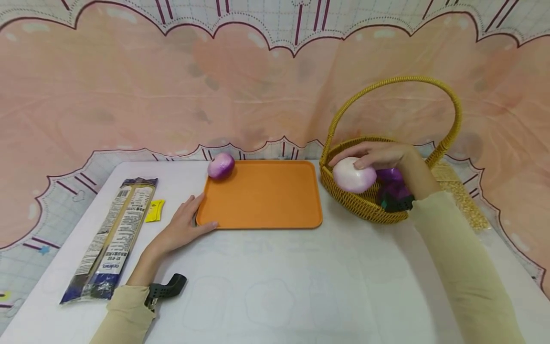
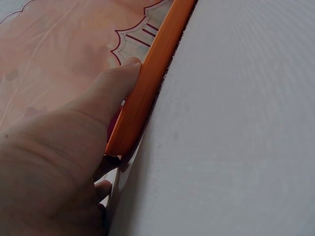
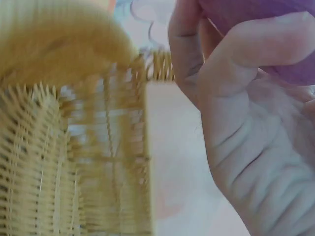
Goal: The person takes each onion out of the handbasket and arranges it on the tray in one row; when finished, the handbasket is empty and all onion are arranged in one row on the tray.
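Note:
My right hand (image 1: 378,155) grips a white and pale-purple onion (image 1: 354,176) above the woven basket (image 1: 365,208), thumb and fingers curled about it. In the right wrist view, the onion's purple side (image 3: 256,12) shows between the fingers. A glossy purple thing (image 1: 390,176) lies in the basket, partly hidden by my wrist. My left hand (image 1: 185,223) rests at the near left corner of an orange tray (image 1: 262,193), thumb on the front rim and fingers along the left side. At the tray's far left corner sits a purple onion (image 1: 221,166).
Two long printed packets (image 1: 113,239) lie left of the tray, beside a small yellow sachet (image 1: 154,210). The basket's tall handle (image 1: 397,80) arches over my right hand. A bag of pale yellow grains (image 1: 466,203) lies right of the basket. Patterned cloth hangs behind the white table (image 1: 301,286).

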Demonstrator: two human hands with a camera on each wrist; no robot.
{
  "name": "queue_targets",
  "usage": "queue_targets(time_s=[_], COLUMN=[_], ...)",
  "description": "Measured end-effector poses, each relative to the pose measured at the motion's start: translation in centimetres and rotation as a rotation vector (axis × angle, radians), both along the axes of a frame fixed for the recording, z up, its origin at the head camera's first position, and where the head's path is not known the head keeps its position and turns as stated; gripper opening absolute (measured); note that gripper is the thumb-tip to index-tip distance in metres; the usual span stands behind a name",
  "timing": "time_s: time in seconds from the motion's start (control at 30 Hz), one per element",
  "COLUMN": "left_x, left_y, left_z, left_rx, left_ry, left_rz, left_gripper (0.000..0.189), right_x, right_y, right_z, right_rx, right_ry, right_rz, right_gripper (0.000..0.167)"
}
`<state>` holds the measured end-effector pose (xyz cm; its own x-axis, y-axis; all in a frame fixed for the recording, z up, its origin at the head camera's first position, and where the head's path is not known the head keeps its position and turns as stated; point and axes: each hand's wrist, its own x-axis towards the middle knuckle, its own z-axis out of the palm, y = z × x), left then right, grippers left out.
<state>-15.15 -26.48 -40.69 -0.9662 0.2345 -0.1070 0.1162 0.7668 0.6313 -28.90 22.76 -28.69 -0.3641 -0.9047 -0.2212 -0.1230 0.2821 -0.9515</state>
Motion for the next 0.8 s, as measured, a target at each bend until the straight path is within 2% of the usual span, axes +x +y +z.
queue_targets(time_s=[0.27, 0.5, 0.67, 0.8], left_x=[0.0, -0.1, -0.2, -0.2], left_y=[-0.2, -0.2, -0.3, -0.4], left_z=[0.0, -0.1, -0.1, -0.1], left_rx=[0.004, 0.005, 0.007, 0.007], left_ry=[-0.001, 0.003, 0.01, 0.01], left_rz=[-0.002, -0.005, -0.005, -0.002], left_gripper=[0.097, 0.097, 0.097, 0.097], right_x=[3.1, 5.0, 6.0, 6.7], right_y=[-3.0, -5.5, -7.2, -8.8], right_z=[0.1, -0.8, -1.2, -1.7], right_rx=[-0.003, -0.024, -0.082, -0.1], right_ry=[0.081, 0.136, 0.09, 0.063], right_rz=[-0.039, -0.127, -0.271, -0.44], right_gripper=[0.039, 0.045, 0.049, 0.049])
